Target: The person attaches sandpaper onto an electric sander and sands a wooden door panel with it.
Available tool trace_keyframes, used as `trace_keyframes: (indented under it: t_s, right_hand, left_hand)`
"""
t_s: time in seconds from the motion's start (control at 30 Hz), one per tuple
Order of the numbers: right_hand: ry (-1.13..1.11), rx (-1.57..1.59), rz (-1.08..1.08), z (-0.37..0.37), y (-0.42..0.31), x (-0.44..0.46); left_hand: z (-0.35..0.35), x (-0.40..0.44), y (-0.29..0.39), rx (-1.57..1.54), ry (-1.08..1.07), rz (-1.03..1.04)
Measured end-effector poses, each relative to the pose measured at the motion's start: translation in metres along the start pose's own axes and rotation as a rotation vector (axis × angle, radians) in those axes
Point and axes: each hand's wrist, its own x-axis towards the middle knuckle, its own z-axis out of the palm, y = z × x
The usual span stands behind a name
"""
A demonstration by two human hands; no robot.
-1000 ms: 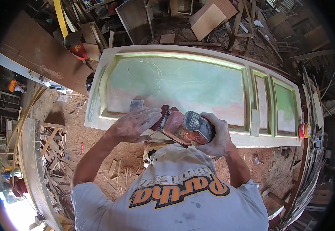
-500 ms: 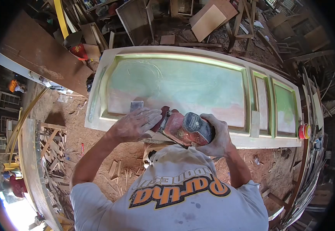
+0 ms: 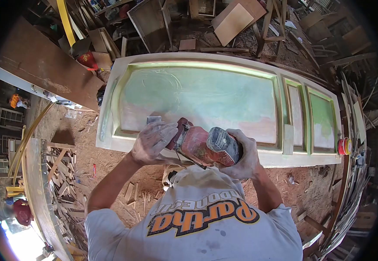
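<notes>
A red and dark belt sander (image 3: 195, 141), coated in dust, is held over the near edge of a wooden panelled door (image 3: 223, 93). My right hand (image 3: 248, 154) is wrapped around its dark rear end. My left hand (image 3: 153, 141) is closed at the front, its fingers against the maroon abrasive belt (image 3: 180, 132); the thumb is mostly hidden. Pale green and pinkish patches cover the door's large recessed panel. Just beyond my left fingers, a small grey block (image 3: 154, 118) lies on the door.
A flat pale strip (image 3: 288, 139) lies across the door's near frame. At the door's right end stands a red and yellow round container (image 3: 344, 146). Wood scraps (image 3: 63, 174) litter the ground at left, and a brown board (image 3: 45, 65) juts in from the upper left.
My left hand has drawn slightly back, and its fingers have gone from stretched out to curled at the belt. The sander's front end has tipped a little upward.
</notes>
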Motion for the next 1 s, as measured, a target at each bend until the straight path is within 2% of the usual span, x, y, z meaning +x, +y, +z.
trace_keyframes:
  t_s: [0.2, 0.43, 0.7, 1.0]
  right_hand:
    - [0.026, 0.03, 0.012, 0.001, -0.001, 0.001]
    - [0.043, 0.142, 0.001, 0.002, 0.002, 0.001]
    - [0.056, 0.235, -0.088, -0.009, -0.008, 0.01]
    - [0.009, 0.282, -0.005, -0.007, -0.007, 0.008]
  left_hand:
    - [0.003, 0.005, 0.003, -0.08, 0.076, -0.068]
    - [-0.006, 0.009, 0.002, -0.09, 0.051, -0.091]
    - [-0.01, 0.037, 0.01, -0.155, 0.306, -0.113]
    - [0.001, 0.027, 0.017, -0.247, 0.262, -0.229]
